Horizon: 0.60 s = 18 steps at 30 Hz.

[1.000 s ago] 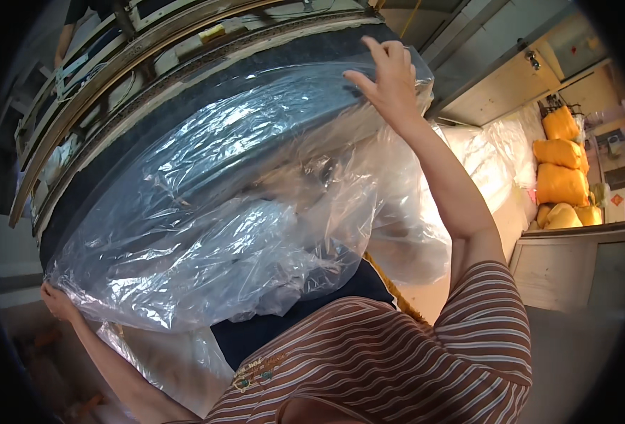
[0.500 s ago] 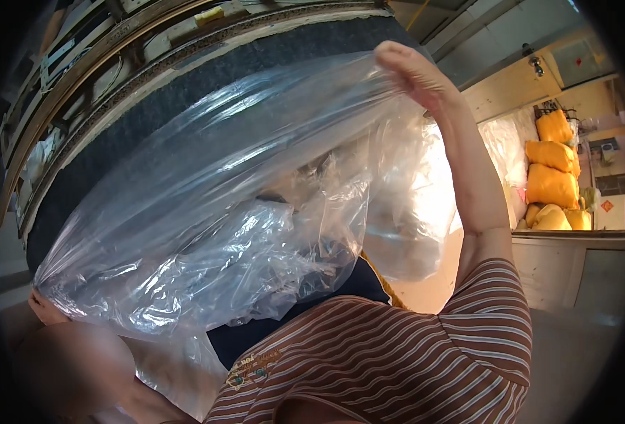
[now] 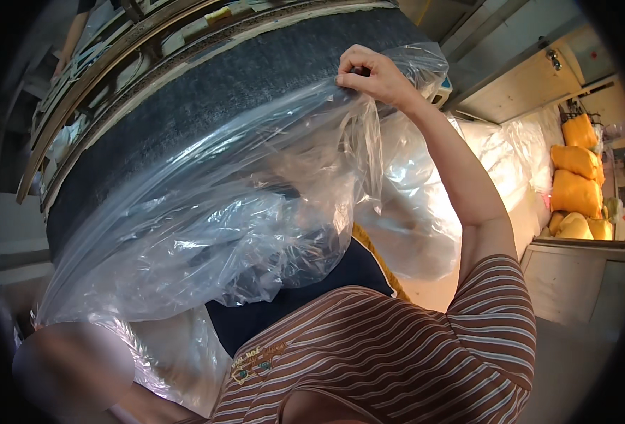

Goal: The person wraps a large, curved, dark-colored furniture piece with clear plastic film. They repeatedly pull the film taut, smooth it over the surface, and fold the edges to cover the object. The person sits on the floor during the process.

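Shirt [image 3: 383, 346]: brown, narrow pale stripes. Right sleeve [image 3: 492, 318]: short, hem above elbow. Chest motif [image 3: 256, 362]: yellowish lettering, teal spots. Lower garment [image 3: 245, 321]: navy, largely covered; cut cannot be confirmed.

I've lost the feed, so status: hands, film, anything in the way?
Right hand pinches film. Film wrinkled, partly over dark surface. In the way: blurred patch hides left hand.

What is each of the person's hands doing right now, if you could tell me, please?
Left hand: obscured by blur, so its state cannot be told.
Right hand: closed, holding the clear plastic sheet gathered at its upper edge.
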Each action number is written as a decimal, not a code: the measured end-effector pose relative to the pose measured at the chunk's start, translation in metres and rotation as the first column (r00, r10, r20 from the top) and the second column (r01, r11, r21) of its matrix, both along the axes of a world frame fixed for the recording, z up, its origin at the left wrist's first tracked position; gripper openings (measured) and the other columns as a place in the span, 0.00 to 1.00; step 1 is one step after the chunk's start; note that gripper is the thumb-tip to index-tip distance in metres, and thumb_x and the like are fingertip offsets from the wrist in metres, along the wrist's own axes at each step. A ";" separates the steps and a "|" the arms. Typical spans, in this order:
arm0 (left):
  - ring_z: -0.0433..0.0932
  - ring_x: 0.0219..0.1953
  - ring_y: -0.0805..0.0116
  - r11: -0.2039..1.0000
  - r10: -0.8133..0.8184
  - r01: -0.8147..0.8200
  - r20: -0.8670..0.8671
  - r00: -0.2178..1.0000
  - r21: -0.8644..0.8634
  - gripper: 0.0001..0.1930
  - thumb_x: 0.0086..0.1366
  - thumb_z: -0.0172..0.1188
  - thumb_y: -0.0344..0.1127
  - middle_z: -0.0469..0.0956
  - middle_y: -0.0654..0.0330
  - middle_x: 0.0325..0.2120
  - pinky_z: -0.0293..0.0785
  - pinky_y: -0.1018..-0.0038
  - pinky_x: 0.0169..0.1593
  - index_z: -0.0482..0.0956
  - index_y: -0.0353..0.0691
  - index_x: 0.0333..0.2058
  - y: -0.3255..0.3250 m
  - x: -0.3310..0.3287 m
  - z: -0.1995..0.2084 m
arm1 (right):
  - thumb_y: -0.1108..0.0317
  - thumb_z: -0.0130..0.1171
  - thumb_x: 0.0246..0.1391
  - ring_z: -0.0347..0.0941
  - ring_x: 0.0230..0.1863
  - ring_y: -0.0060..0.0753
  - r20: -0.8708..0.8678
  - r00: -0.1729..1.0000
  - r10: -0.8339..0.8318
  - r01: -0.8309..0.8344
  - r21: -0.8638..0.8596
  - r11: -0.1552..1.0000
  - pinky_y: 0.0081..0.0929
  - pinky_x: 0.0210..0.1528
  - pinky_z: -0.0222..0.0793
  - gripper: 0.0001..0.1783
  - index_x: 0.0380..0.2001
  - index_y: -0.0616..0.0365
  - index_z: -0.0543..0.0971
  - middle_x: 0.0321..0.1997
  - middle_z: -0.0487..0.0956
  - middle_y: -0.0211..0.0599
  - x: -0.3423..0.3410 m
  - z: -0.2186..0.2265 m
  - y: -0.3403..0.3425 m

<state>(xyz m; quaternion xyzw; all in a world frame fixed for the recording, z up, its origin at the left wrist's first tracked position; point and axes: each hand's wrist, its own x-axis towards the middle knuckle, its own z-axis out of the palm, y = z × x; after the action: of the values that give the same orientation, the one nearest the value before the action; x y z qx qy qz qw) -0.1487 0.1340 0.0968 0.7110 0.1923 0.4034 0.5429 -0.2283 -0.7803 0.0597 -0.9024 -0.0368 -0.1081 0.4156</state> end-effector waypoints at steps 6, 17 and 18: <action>0.66 0.56 0.60 0.927 0.204 -0.126 -0.194 0.960 0.355 0.28 0.66 0.52 0.48 0.68 0.50 0.56 0.59 0.71 0.57 0.67 0.31 0.56 0.028 -0.084 0.042 | 0.66 0.63 0.47 0.66 0.40 0.25 0.231 0.967 0.107 -0.074 -0.145 0.987 0.23 0.46 0.58 0.06 0.24 0.56 0.77 0.36 0.70 0.25 0.001 -0.001 0.011; 0.66 0.52 0.66 0.095 0.376 0.089 -0.118 0.919 0.992 0.23 0.65 0.54 0.42 0.68 0.58 0.52 0.64 0.71 0.49 0.67 0.37 0.55 0.078 -0.157 0.001 | 0.66 0.60 0.51 0.65 0.30 0.23 0.142 0.989 -0.043 0.053 -0.069 0.996 0.20 0.34 0.63 0.08 0.28 0.59 0.75 0.25 0.71 0.29 -0.016 -0.009 0.033; 0.66 0.52 0.66 0.528 0.303 0.004 -0.192 0.933 0.849 0.23 0.65 0.54 0.42 0.68 0.58 0.52 0.64 0.71 0.49 0.68 0.37 0.55 0.077 -0.154 -0.004 | 0.66 0.60 0.51 0.65 0.30 0.22 0.085 0.996 -0.037 0.043 -0.070 0.997 0.20 0.34 0.62 0.08 0.28 0.59 0.75 0.24 0.71 0.28 -0.012 -0.005 0.031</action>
<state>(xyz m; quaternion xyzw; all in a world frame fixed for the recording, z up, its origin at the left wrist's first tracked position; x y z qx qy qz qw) -0.3023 0.2111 0.0925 0.9184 0.1213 0.3718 0.0608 -0.2403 -0.7490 0.0548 -0.9119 -0.0399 -0.1525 0.3789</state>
